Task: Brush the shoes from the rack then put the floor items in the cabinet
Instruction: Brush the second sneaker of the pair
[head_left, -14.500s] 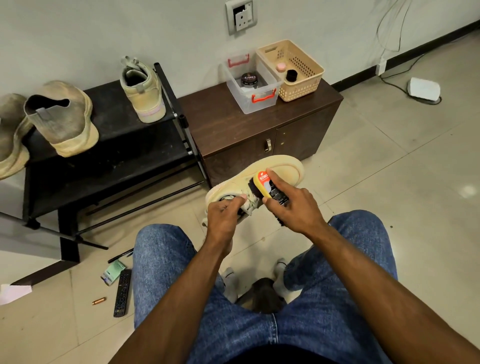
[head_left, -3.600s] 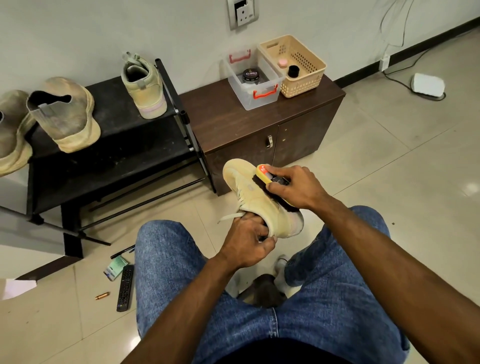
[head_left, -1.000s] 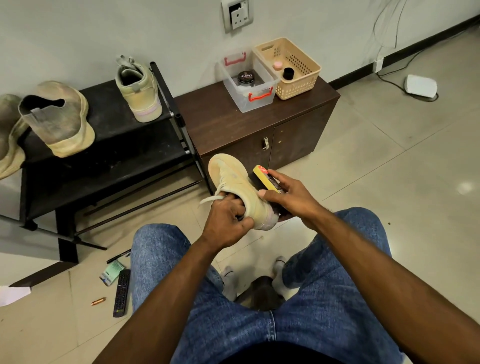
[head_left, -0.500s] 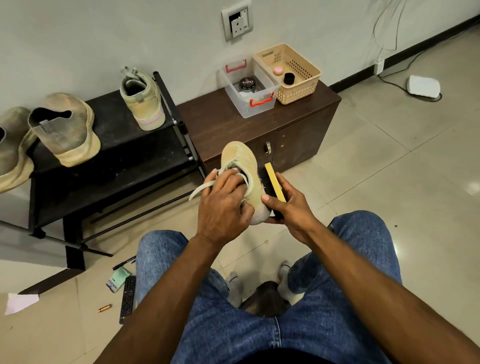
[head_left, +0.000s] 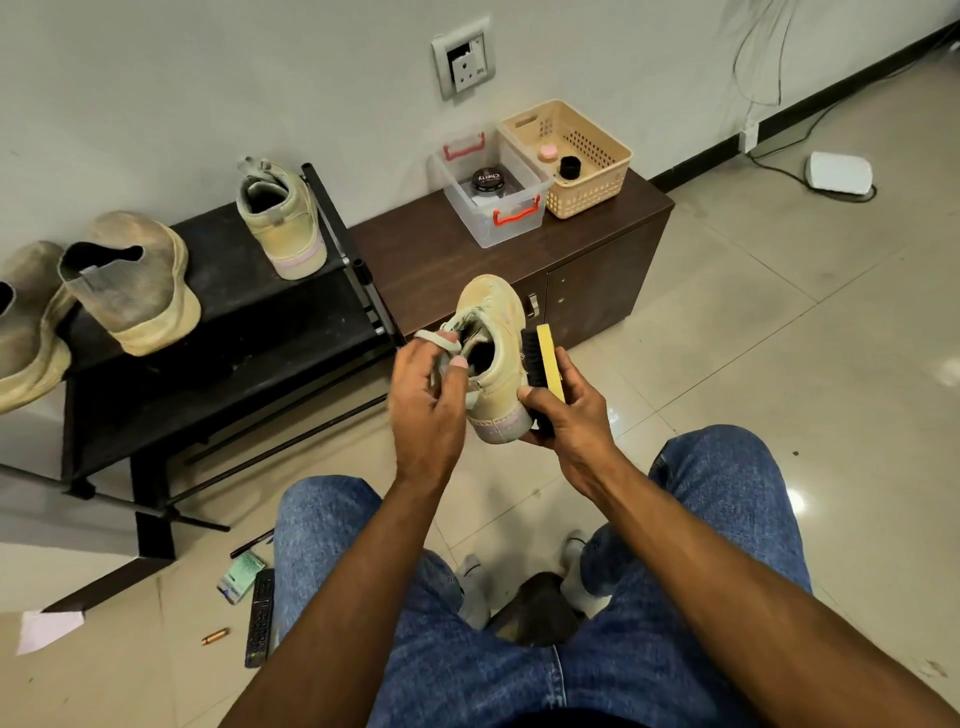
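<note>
A beige shoe (head_left: 496, 332) is held upright in front of my knees, toe pointing away. My left hand (head_left: 426, 400) grips its tongue and laces at the opening. My right hand (head_left: 566, 415) holds a yellow-backed brush (head_left: 543, 364) with its black bristles against the shoe's right side. The matching beige shoe (head_left: 283, 221) stands on the black rack (head_left: 234, 332), with two dusty grey shoes (head_left: 130, 280) to its left. On the floor lie a remote (head_left: 260, 616), a green packet (head_left: 241, 576), a pen (head_left: 252, 542) and a small copper piece (head_left: 215, 636). The brown cabinet (head_left: 587, 265) is closed.
On the cabinet stand a clear box (head_left: 488, 208) holding a polish tin and a beige basket (head_left: 576, 156) with two small items. A white paper (head_left: 47, 629) lies at the left floor edge. A white device (head_left: 839, 171) with a cable sits by the right wall.
The shoe has been turned so its opening faces me. My left hand has shifted from covering the upper to gripping the tongue and laces. The brush stays at the shoe's right side.
</note>
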